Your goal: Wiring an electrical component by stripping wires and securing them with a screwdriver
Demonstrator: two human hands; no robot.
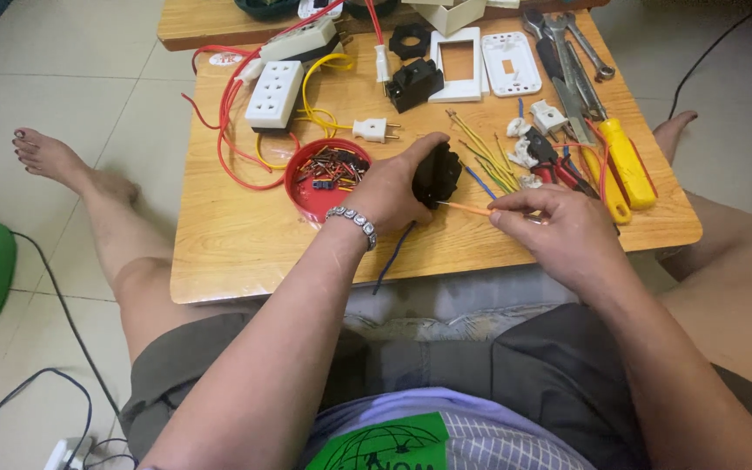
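Head view: my left hand (391, 193) has its grip clamped round the round black plastic socket body (436, 174), steadying it just above the wooden counter (245, 244), so my right hand (559, 235) can pinch the thin orange-handled screwdriver (467, 209) into its side.

On the low table (219, 252), everything sits around the dish of wire scraps (327, 174): the socket strip (274, 94) behind it, the plug (370, 130) behind-right, both hands further right, pliers (559, 165) and screwdrivers (624, 161) beyond them.
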